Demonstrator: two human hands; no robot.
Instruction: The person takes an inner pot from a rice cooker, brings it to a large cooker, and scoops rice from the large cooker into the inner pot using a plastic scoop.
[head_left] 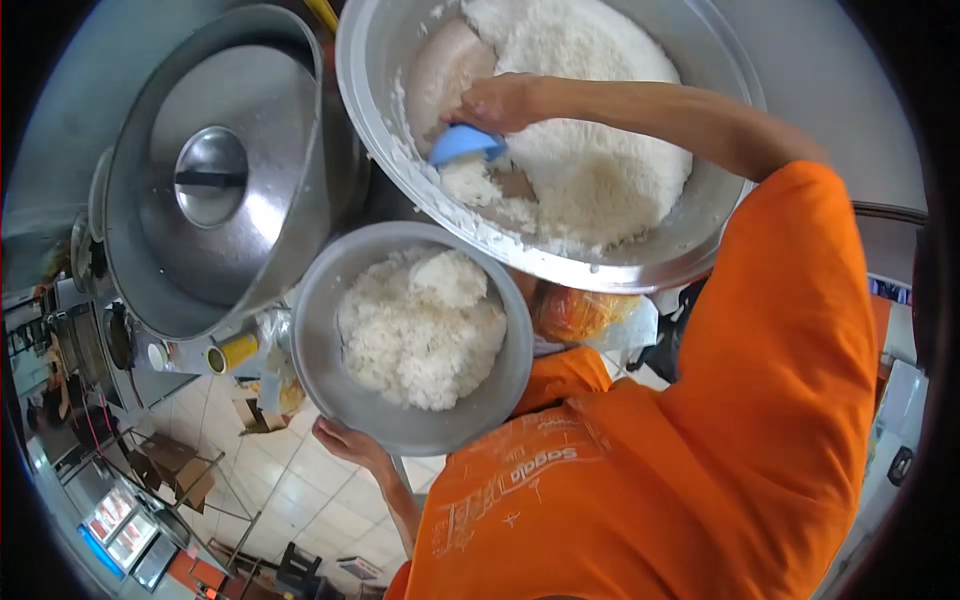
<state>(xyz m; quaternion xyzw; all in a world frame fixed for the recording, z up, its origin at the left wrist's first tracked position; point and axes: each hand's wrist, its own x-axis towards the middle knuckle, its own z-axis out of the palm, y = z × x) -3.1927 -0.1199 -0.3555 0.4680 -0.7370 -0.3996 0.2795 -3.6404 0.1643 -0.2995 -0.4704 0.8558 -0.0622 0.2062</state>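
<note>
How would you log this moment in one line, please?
right hand: gripping blue plastic scoop; scoop: at white rice inside wide silver metal basin; left hand: against round grey metal bowl; bowl: holding rice mound

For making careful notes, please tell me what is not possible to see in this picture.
Head view:
- Inside of pot: hidden by lid.
- Far rim of basin: cut off by top edge.
- Left hand's grip: hidden by bowl.
- Scoop's handle: hidden by right hand.
</note>
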